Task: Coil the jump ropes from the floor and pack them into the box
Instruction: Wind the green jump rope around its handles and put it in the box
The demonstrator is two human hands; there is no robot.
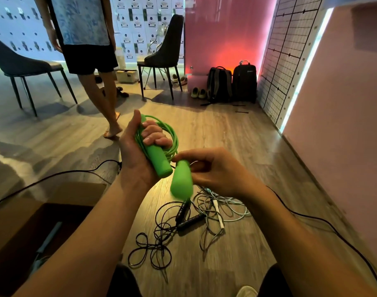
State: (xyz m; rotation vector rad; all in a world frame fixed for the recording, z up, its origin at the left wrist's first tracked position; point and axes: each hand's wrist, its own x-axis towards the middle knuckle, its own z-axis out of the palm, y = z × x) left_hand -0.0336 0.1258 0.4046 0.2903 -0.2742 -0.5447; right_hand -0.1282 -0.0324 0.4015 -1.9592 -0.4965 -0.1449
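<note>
The left hand [136, 151] gripped one handle [159, 161] of the green jump rope [173, 136] together with its coiled loops. The right hand [217, 170] pinched the second handle [181, 182], which was blurred, seemingly by its top end. Below them a black rope [157, 239] and a pale rope [228, 209] lay tangled on the floor [237, 142], near the open box [76, 194].

2 chairs [162, 52], 2 backpacks [244, 82], shoes [198, 92], bystander's legs [101, 97].
</note>
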